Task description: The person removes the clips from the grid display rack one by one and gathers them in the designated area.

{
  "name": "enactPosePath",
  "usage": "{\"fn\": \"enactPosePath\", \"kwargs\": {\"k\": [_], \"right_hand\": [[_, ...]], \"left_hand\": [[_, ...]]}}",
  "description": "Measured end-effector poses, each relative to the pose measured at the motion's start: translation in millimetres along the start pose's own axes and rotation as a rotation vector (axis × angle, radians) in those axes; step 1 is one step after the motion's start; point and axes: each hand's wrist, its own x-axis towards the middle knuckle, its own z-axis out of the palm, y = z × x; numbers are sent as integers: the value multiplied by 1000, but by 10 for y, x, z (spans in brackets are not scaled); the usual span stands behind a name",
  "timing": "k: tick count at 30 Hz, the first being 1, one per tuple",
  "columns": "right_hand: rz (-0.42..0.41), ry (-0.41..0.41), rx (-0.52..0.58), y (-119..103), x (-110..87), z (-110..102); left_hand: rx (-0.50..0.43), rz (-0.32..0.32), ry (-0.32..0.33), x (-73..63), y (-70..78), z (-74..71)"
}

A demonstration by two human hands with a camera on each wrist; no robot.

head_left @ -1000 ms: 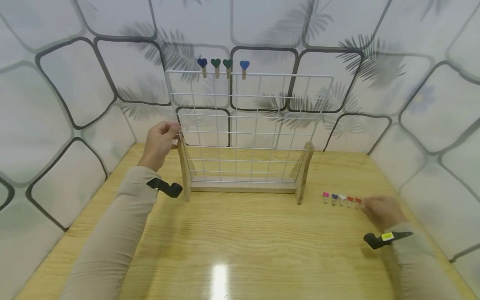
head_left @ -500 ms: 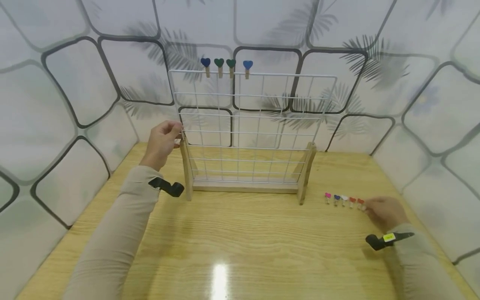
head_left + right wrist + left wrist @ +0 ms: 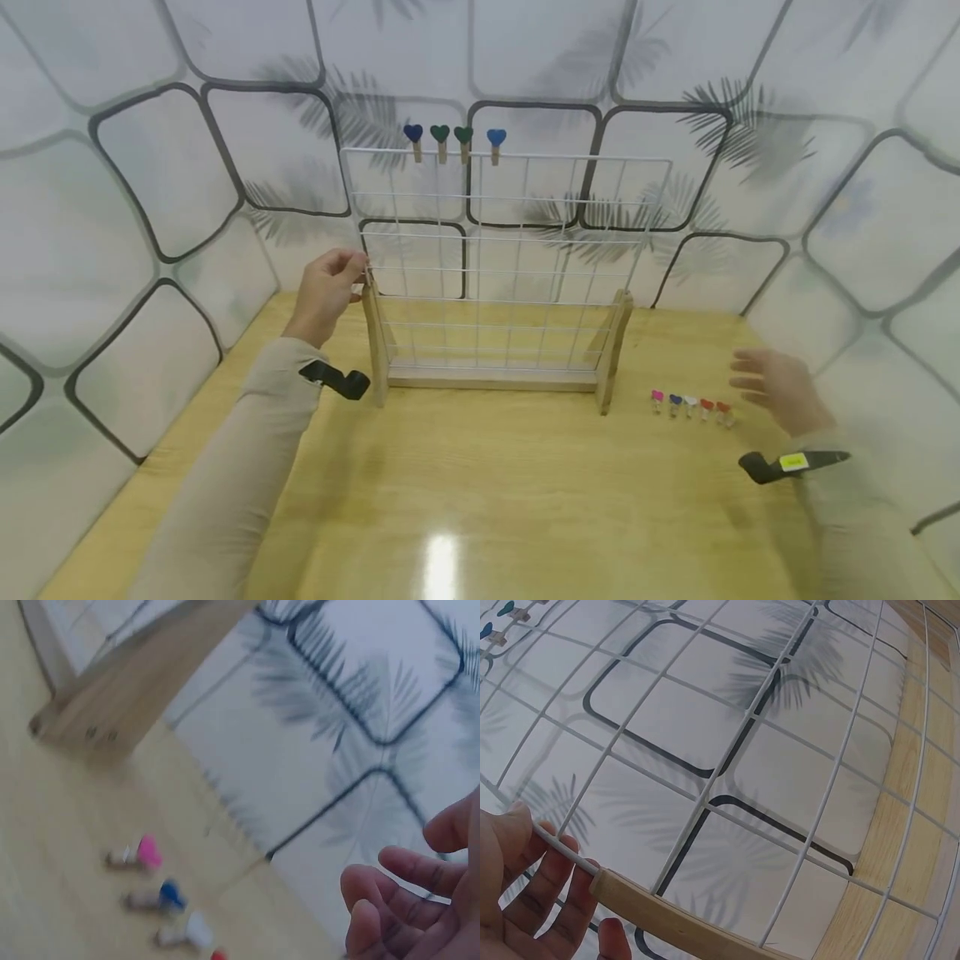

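A white wire grid stands upright in a wooden stand. My left hand pinches the grid's left side wire just above the stand, thumb and fingertips on it in the left wrist view. Along the top wire sit heart clothespins: one dark blue, two green and one lighter blue. My right hand is above the table with loosely bent fingers, holding nothing. Beside it lies a row of small heart clothespins: pink, blue, white and two red.
A light wood table carries everything. Patterned curtain-like walls enclose its back and sides. Black camera mounts are strapped to both wrists over beige sleeves.
My right hand has let go of the end red clothespin and lifted up and away from the row, fingers spreading. The left hand keeps its place on the grid.
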Motion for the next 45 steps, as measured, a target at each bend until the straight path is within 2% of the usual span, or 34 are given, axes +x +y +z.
{"fn": "enactPosePath", "kwargs": {"k": [3, 5, 12, 20, 25, 29, 37, 45], "right_hand": [[2, -8, 253, -396, 55, 194], [-35, -38, 302, -628, 80, 334], [-211, -97, 225, -1252, 216, 848], [-336, -156, 169, -1856, 316, 1502], [-412, -183, 134, -2047, 414, 1826], [-442, -174, 107, -2133, 483, 2053], [-441, -155, 160, -2263, 616, 2372], [-414, -106, 101, -2415, 722, 2691]], "left_hand": [[-18, 6, 7, 24, 19, 17], [-22, 4, 9, 26, 23, 20], [-11, -11, 8, -4, 36, 18], [-3, -10, -3, -5, 63, -1], [-22, -9, -2, 17, 27, 5], [-15, -22, -3, 17, 12, 2], [0, -34, -46, 8, 34, -11], [9, -38, -47, 3, 55, -27]]}}
